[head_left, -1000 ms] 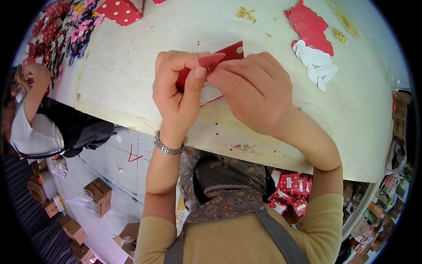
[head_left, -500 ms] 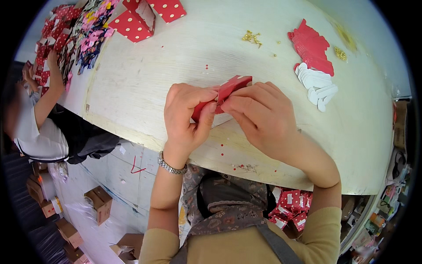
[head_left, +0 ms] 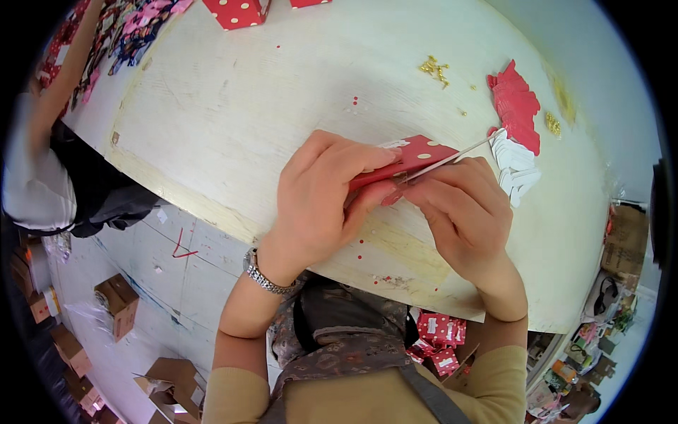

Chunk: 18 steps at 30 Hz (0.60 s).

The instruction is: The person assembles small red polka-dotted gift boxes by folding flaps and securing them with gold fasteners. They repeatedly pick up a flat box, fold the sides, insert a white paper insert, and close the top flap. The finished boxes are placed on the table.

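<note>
Above the table's near edge I hold a red cardboard box with cream dots [head_left: 428, 150], which looks partly folded. My left hand [head_left: 316, 198] is closed around its left end, thumb on the near side. The fingers of my right hand [head_left: 467, 212] pinch together at the near edge, close to my left thumb. Anything small between those fingertips is hidden. From there a thin pale edge slants up to the right, toward a pile of white paper tags [head_left: 514, 164]. Beyond the tags lies a stack of red card pieces [head_left: 515, 106].
Gold fasteners [head_left: 433, 69] lie scattered on the white table [head_left: 282, 99], with another small gold heap [head_left: 553, 125] at right. Dotted boxes [head_left: 236, 13] stand at the far edge. A co-worker [head_left: 42, 162] is at left by colourful bows [head_left: 138, 35]. Cartons [head_left: 116, 304] sit on the floor.
The box has tilted and turned in my hands, showing more of its dotted face. My right hand has moved right and lower. The whole view has shifted.
</note>
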Each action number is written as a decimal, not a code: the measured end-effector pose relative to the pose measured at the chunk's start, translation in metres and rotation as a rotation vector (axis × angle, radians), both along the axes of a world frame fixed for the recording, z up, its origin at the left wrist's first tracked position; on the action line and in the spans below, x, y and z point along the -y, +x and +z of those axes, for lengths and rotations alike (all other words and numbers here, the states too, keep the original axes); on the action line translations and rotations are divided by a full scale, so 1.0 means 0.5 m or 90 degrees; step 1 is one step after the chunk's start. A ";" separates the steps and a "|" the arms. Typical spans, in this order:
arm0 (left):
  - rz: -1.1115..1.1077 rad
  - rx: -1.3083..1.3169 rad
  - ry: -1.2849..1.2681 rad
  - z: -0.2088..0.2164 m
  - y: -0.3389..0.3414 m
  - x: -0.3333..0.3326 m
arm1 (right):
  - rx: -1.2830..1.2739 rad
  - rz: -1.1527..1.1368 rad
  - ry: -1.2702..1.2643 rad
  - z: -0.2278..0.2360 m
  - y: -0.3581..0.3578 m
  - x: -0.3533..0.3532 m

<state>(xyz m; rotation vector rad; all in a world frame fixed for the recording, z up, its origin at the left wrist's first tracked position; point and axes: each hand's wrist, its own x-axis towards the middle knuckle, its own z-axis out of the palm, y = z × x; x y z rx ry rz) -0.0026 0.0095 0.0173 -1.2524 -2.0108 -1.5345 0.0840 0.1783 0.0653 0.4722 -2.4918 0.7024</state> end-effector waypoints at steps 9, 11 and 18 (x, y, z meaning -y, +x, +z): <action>-0.013 -0.038 0.006 -0.004 -0.008 0.003 | -0.038 -0.074 0.097 0.004 0.005 0.019; -0.022 -0.023 0.000 0.002 -0.009 0.005 | -0.049 -0.111 0.115 0.011 0.013 0.023; -0.026 -0.024 0.009 0.001 0.010 0.006 | -0.043 -0.111 0.069 0.002 0.018 0.027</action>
